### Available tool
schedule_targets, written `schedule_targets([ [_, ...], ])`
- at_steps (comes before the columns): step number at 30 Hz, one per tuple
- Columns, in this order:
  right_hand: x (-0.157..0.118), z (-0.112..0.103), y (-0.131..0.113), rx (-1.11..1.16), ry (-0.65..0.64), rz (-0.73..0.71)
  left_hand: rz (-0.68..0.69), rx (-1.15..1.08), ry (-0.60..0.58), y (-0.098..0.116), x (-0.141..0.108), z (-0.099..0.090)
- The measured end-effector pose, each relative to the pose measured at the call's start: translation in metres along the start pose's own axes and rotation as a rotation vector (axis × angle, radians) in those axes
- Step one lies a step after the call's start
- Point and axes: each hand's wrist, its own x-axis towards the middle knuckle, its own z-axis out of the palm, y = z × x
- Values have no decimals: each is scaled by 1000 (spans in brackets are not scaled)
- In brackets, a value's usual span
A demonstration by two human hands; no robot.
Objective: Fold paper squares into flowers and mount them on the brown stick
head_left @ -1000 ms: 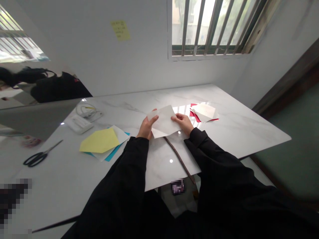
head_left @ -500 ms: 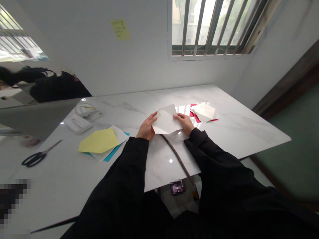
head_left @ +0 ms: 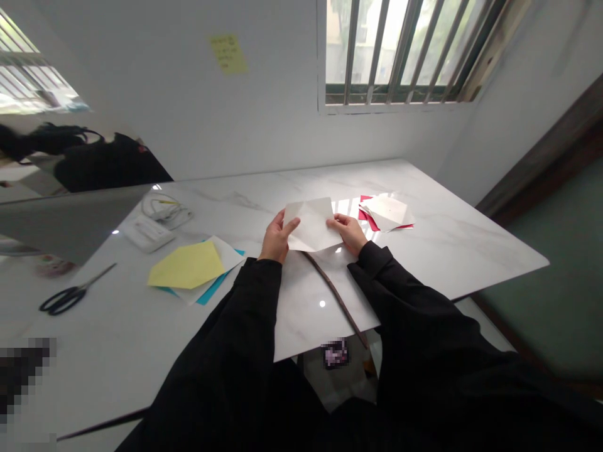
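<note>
Between my hands, above the tabletop, is a creased sheet of white paper (head_left: 311, 225). My left hand (head_left: 277, 238) grips its left side, thumb on top and the other fingers behind. On the right side my right hand (head_left: 349, 232) pinches it the same way. A thin brown stick (head_left: 334, 292) runs from under the paper's lower edge to the near table edge, its end sticking out past that edge. Whether the stick touches the paper is hidden.
The marble-patterned table (head_left: 452, 232) carries black-handled scissors (head_left: 70, 298), yellow paper (head_left: 186, 265) over white and blue sheets, and a white device (head_left: 148, 233) with a cable on the left. White and red papers (head_left: 387, 212) lie right. A barred window (head_left: 405, 50) is behind.
My left hand has shifted its hold a little on the paper's left side, and its thumb now lies further over the sheet. The right hand stays in place.
</note>
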Motion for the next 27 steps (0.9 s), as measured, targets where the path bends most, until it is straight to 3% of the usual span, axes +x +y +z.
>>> schedule_targets([
  [3, -2, 2, -1, -49, -68, 0, -4, 65, 151, -5, 4, -7],
  [5, -2, 2, -1, -56, -91, -8, -11, 57, 176, -6, 6, -9],
  [10, 0, -1, 1, -25, -49, 2, -3, -107, 53, 5, 4, -1],
  [14, 0, -1, 1, -21, -62, -2, -88, -201, 27, 10, 4, 1],
  [18, -1, 0, 1, -24, -59, 1, -100, -141, 61, 11, 3, -3],
  [27, 1, -2, -2, 70, -30, 26, -259, 2, -36, 26, -7, -6],
])
